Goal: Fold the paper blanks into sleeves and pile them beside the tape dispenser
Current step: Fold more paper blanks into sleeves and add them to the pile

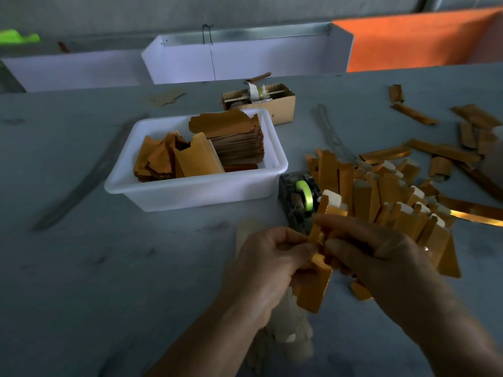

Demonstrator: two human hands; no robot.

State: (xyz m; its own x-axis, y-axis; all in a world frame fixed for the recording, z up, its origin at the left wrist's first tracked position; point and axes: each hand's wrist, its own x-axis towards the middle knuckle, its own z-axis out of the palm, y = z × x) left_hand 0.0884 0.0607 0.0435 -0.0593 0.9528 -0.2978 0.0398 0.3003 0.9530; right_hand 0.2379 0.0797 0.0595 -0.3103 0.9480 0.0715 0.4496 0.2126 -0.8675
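Paper blank (315, 284), gold-orange and partly folded, sits between both hands just above the grey table (109, 268), near the lower middle of the view. Its long axis runs roughly upright in the picture, tilted a little to the right, with the white-tabbed end (332, 198) pointing away from the person and the broad end toward them. The left hand (268, 263) curls its fingers and thumb round the blank's left edge; the right hand (381, 248) pinches its upper part from the right. Pale paper pieces (288, 330) lie on the table beneath the wrists. Just beyond the hands stands the tape dispenser (298, 198) with a green roll. Right of it, touching, spreads the pile of folded sleeves (386, 197). Farther left is a white tub (196, 191) holding stacked flat blanks (234, 137). Behind it sits a small cardboard box (283, 104).
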